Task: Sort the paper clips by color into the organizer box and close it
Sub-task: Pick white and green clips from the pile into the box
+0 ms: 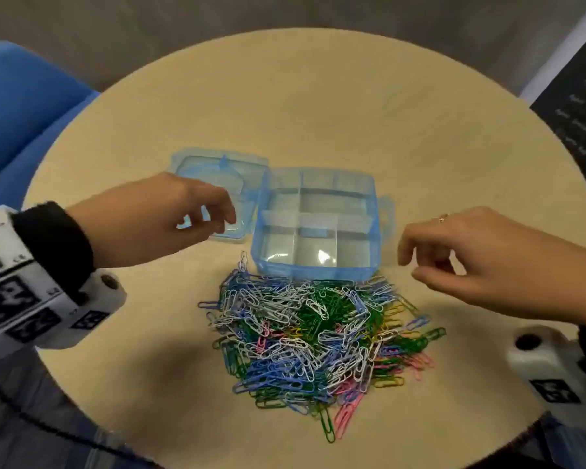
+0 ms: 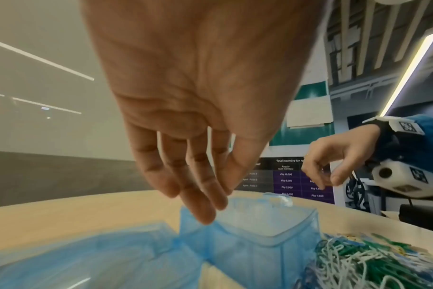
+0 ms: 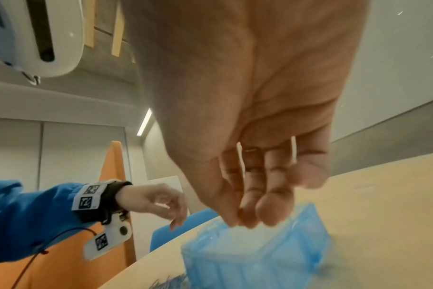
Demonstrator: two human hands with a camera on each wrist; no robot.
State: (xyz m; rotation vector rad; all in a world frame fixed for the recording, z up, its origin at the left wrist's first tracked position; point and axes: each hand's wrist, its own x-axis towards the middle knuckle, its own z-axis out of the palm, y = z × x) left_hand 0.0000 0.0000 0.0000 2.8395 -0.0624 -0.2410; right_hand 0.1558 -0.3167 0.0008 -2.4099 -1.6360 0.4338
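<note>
The mixed-color paper clips [image 1: 318,336] lie heaped on the round desk [image 1: 318,103], touching the near wall of the blue organizer box [image 1: 372,211]. Its compartments hold nothing; its lid [image 1: 217,167] lies open flat to the left. The left hand [image 1: 156,218] hovers above the lid, grip released, fingers loosely curled. The right hand [image 1: 481,262] hovers right of the box, grip likewise released.

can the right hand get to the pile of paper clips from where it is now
Probably yes. The right hand hangs empty beside the organizer box, and nothing lies between it and the paper clip pile on the table.
</note>
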